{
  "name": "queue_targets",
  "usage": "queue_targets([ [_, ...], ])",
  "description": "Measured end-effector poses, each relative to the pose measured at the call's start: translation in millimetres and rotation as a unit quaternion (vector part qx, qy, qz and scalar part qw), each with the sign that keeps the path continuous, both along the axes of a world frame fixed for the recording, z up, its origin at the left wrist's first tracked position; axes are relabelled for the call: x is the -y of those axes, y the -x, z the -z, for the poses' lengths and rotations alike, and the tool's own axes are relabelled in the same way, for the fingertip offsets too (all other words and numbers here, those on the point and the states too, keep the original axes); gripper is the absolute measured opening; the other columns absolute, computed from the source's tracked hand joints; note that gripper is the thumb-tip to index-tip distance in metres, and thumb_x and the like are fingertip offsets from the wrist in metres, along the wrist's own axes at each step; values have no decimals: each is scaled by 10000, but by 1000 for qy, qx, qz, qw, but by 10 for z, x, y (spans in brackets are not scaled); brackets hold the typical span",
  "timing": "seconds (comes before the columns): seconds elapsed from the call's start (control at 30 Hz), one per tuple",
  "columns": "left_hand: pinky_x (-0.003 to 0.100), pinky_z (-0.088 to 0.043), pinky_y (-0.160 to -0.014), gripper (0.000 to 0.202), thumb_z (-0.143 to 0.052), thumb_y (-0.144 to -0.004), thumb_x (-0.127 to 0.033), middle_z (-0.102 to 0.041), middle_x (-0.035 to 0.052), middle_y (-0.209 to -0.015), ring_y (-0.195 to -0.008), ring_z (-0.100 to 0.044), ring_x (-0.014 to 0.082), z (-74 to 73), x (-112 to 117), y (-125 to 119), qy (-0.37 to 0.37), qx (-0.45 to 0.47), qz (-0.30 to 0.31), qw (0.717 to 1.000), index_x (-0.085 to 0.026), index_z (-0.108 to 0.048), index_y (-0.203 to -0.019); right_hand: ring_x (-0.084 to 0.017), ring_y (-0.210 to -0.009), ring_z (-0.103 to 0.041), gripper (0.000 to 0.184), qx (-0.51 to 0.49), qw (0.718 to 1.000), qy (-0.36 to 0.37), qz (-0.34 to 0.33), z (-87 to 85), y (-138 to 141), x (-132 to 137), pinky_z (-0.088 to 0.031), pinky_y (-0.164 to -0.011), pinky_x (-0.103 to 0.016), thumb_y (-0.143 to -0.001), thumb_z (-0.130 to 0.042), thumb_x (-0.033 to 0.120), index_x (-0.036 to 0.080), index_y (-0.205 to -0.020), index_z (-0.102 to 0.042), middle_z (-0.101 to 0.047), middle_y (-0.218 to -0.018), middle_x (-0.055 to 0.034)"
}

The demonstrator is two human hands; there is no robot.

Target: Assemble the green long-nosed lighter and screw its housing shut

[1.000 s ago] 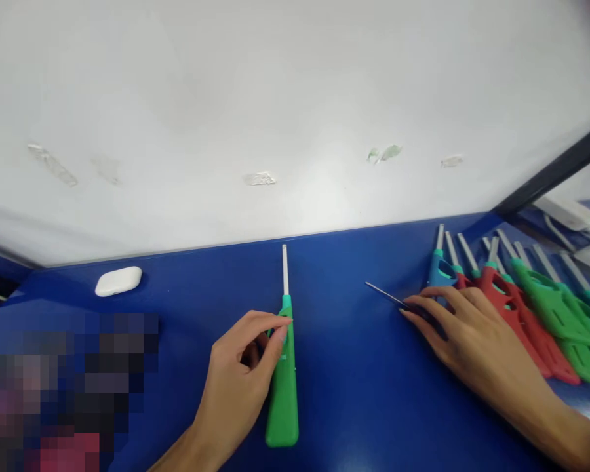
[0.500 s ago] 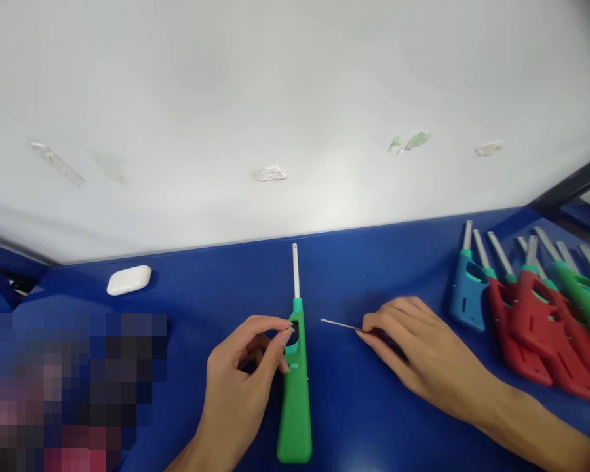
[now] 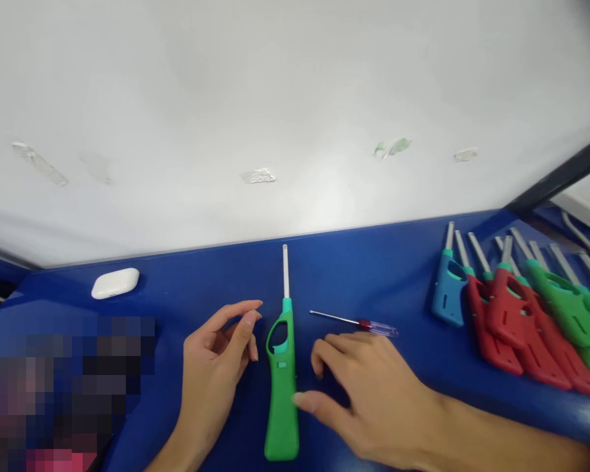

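A green gas lighter [image 3: 282, 393] with a teal trigger and a thin metal nozzle lies on the blue table, its nozzle pointing away from me. To its left, my left hand [image 3: 216, 367] has thumb and forefinger pinched together; anything between the tips is too small to make out. My right hand [image 3: 373, 393] is on the lighter's other side, thumb and fingers apart, with the thumb tip at the edge of the green handle. Just beyond that hand lies a small screwdriver [image 3: 364, 324] with a clear and red handle, its shaft pointing left.
Several more lighters, a blue one [image 3: 450, 288], red ones [image 3: 509, 314] and green ones [image 3: 568, 308], lie bunched at the right. A white earbud case [image 3: 115, 283] sits at the left. A white wall panel [image 3: 295, 98] rises behind the table. The lower left is blurred out.
My right hand has let go of the screwdriver, now lying on the table, and moved left to the green lighter. My left hand has drawn back left from the trigger opening.
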State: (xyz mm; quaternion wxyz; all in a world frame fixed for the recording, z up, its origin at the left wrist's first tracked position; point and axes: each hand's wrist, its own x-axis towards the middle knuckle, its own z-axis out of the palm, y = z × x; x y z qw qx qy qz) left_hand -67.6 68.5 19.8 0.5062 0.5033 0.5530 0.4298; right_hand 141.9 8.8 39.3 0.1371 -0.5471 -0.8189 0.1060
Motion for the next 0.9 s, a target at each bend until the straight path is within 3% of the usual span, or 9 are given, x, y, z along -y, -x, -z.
queue_targets([
  [0.1,163,-235,-382,441,-738,-889,-539,-565,-37,-563,-428,-357,59,7,-4,5,-7,5,1,1000,-162,-735,-1116,-278,-537,-662,651,70,997,18,20,-102,295,-166,-404,-512,-344,-935,-573,801,200,-713,-686,-693,-632,-64],
  [0.23,176,-252,-374,381,-694,-933,-502,-580,-35,-557,-402,-363,61,-10,-3,-4,-45,-10,14,999,-157,-735,-1090,-294,-473,-656,509,132,991,6,22,-222,422,-311,-293,-455,-327,-925,-729,584,221,-574,-669,-665,-529,-72],
  [0.33,179,-308,-395,262,-650,-987,-414,-569,-45,-560,-428,-424,74,-29,31,-14,-105,-39,21,993,-179,-737,-1064,-279,-431,-638,393,150,988,-18,42,-255,311,-281,-194,-437,-335,-879,-785,417,234,-563,-641,-655,-510,-47],
  [0.4,184,-396,-458,169,-619,-1015,-328,-608,-33,-666,-497,-501,78,-37,82,-21,-167,-61,26,984,-209,-735,-1046,-263,-419,-629,323,150,986,-44,59,-241,171,-211,-171,-439,-344,-852,-814,384,233,-625,-641,-656,-522,-21],
  [0.47,193,-453,-536,135,-607,-1012,-215,-656,-14,-843,-583,-551,73,-33,149,-22,-244,-84,36,965,-247,-734,-1044,-243,-425,-621,278,142,984,-76,71,-206,11,-117,-198,-439,-349,-830,-855,374,226,-723,-645,-661,-561,6],
  [0.57,199,-473,-595,317,-631,-934,-42,-671,-10,-968,-689,-593,78,-11,243,-9,-369,-115,71,920,-287,-731,-1110,-238,-541,-648,286,126,980,-142,66,-143,-192,32,-328,-487,-355,-818,-906,334,207,-871,-654,-664,-646,15],
  [0.7,228,-532,-701,485,-640,-841,89,-673,6,-982,-844,-635,115,4,273,-5,-472,-140,120,862,-244,-713,-1186,-240,-787,-666,140,88,972,-218,25,-27,-279,197,-450,-681,-364,-1059,-659,326,189,-1086,-675,-728,-899,-31],
  [0.8,258,-543,-780,448,-627,-854,119,-665,33,-1014,-917,-623,129,6,235,-38,-499,-149,123,845,-190,-723,-1165,-209,-785,-646,272,53,965,-257,-2,93,-220,303,-455,-706,-356,-1145,-448,320,191,-1154,-688,-738,-959,-19],
  [0.9,249,-547,-803,376,-609,-895,108,-651,51,-1035,-939,-628,120,30,202,-68,-495,-156,135,844,-150,-728,-1142,-204,-787,-643,422,30,964,-264,-13,167,-170,395,-468,-699,-361,-1156,-358,439,193,-1187,-699,-749,-981,-3],
])
